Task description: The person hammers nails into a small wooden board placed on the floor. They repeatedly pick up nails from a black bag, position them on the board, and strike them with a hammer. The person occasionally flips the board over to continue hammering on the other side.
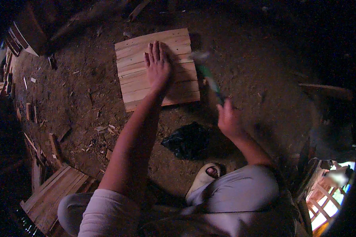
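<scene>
Head view shows a squarish panel [136,75] (slatted wood).

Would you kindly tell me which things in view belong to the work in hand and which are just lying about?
In use:
plank panel, under the left hand
green-handled hammer, blurred, in the right hand

Apparently just lying about:
black plastic bag, contents hidden
scattered wood scraps
planked wood, lower left

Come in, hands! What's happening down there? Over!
Left hand flat, right hand gripping green-handled hammer. Wooden panel under left palm; hammer blurred near panel's right edge. Black plastic bag on ground, off panel.
</scene>
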Demonstrator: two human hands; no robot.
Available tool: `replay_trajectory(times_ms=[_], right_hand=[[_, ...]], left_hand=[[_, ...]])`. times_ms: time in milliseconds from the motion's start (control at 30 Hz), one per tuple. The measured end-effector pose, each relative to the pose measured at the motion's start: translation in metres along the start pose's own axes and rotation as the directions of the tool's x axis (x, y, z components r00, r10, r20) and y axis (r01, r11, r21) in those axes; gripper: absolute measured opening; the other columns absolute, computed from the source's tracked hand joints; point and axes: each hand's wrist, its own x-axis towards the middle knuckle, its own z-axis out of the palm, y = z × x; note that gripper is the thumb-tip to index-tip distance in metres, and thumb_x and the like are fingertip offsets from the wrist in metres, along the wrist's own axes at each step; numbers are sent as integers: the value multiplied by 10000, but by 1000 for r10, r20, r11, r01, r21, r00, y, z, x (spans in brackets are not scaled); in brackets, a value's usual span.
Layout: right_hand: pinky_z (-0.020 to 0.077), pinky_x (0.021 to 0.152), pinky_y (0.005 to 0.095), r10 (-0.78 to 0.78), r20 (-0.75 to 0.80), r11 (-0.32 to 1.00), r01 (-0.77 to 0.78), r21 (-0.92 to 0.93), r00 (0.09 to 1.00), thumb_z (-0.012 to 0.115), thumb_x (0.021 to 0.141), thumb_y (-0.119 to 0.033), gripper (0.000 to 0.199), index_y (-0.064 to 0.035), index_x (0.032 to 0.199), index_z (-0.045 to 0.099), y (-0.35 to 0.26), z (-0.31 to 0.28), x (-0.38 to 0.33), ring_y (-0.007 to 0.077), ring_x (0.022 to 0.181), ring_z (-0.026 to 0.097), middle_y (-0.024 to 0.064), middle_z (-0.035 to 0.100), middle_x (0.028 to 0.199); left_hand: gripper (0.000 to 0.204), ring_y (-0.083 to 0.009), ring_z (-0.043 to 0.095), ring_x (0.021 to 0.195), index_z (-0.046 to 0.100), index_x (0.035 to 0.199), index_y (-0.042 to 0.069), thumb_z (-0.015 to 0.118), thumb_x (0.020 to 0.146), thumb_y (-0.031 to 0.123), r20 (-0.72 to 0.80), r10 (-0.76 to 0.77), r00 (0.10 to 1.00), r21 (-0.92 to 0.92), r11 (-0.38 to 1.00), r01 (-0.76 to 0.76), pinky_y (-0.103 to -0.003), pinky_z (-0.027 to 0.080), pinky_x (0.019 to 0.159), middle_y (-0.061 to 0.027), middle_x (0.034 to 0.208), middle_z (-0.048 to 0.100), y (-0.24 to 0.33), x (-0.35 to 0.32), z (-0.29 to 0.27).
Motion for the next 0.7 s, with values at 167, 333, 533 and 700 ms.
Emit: replay_trajectory(times_ms=[167, 333, 533, 700], right_hand=[[410, 490, 465, 29, -42, 998, -26, 58, 999, 540, 920, -158, 226, 25, 1042, 488, 2, 7, -1, 413, 627, 591, 231, 569, 674], [444, 568, 474, 0, -145, 990, 20, 141, 989, 522, 934, -205, 286, 31, 1093, 507, 4, 5, -19, 431, 695, 602, 249, 596, 769], [483, 693, 461, 41, -47, 992, -35, 118, 998, 527, 934, -212, 340, 67, 1130, 515, 9, 5, -21, 434, 819, 610, 274, 614, 894], [457, 592, 469, -128, -297, 981, 165, 102, 946, 508, 934, -173, 263, 37, 1092, 499, 11, 16, -16, 438, 686, 592, 239, 600, 758]], left_hand=[[534, -279, 124, 1425, 246, 1432, 18, 325, 946, 226, -8, 9, 1000, -87, 996, -10, -445, 62, 1153, -99, 1516, 225, -4, 1, 1], [465, -310, 243, 1374, 420, 1318, 58, 498, 860, 81, -34, -97, 995, -443, 894, 73, -424, 223, 1114, -119, 1428, 337, -14, 5, 3], [411, -343, 344, 1298, 533, 1149, 64, 577, 762, -67, -19, -183, 983, -619, 774, 132, -406, 363, 1038, -160, 1280, 448, -23, 12, -29], [620, -326, 157, 1408, 305, 1409, 1, 344, 970, 438, -170, -166, 971, 70, 981, 179, -444, 118, 1146, -182, 1479, 269, -69, 3, -3]])
